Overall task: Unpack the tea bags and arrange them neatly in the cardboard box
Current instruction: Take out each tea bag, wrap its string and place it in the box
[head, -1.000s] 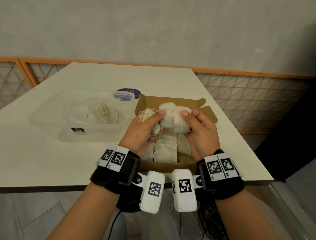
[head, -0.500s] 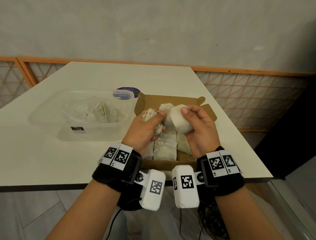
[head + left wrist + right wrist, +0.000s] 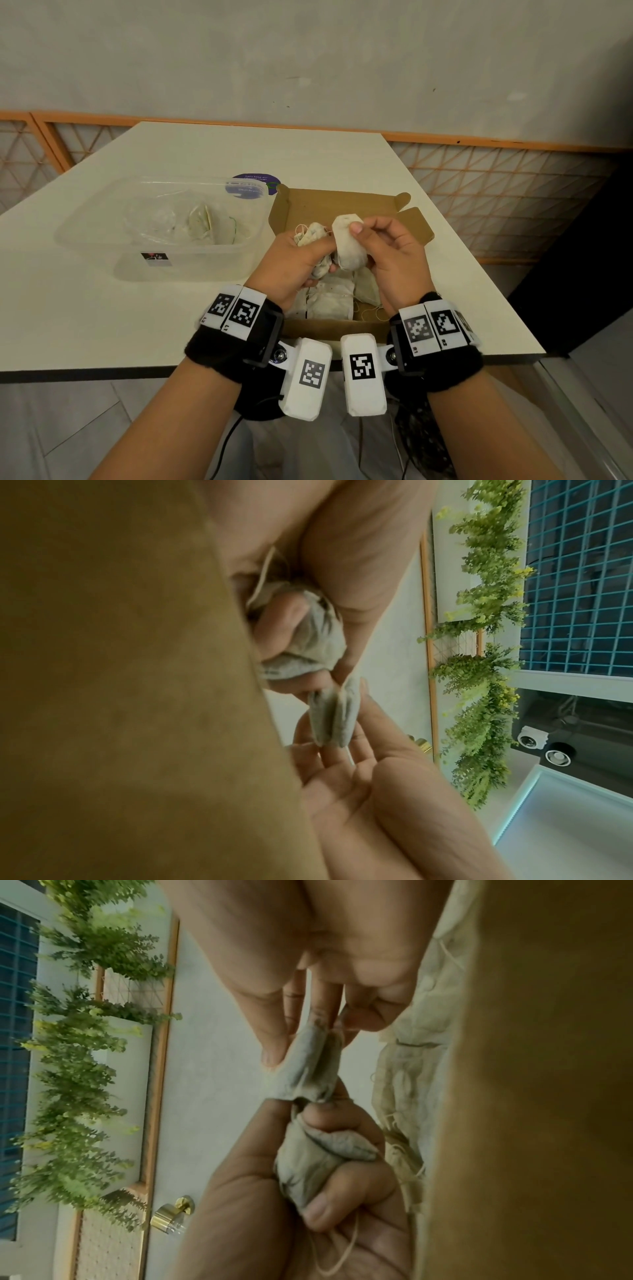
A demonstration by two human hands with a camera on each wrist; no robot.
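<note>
Both hands hover over the open brown cardboard box (image 3: 337,205) near the table's front edge. My left hand (image 3: 301,253) grips a crumpled bunch of tea bags (image 3: 313,236) with loose strings; the same bunch (image 3: 308,642) fills the left wrist view. My right hand (image 3: 383,250) pinches one pale tea bag (image 3: 347,245) between thumb and fingers, held upright beside the bunch (image 3: 325,1158). That single tea bag (image 3: 308,1064) shows edge-on in the right wrist view. Several tea bags (image 3: 329,301) lie flat in a row in the box's near half.
A clear plastic tub (image 3: 102,240) with crumpled wrappers stands left of the box. A purple round sticker (image 3: 257,180) lies behind it. The white table (image 3: 102,325) ends just below my wrists and at the right.
The right hand has drawn one tea bag away from the bunch and turned it upright. Both hands have sunk slightly toward the box; only one bag now stands between them.
</note>
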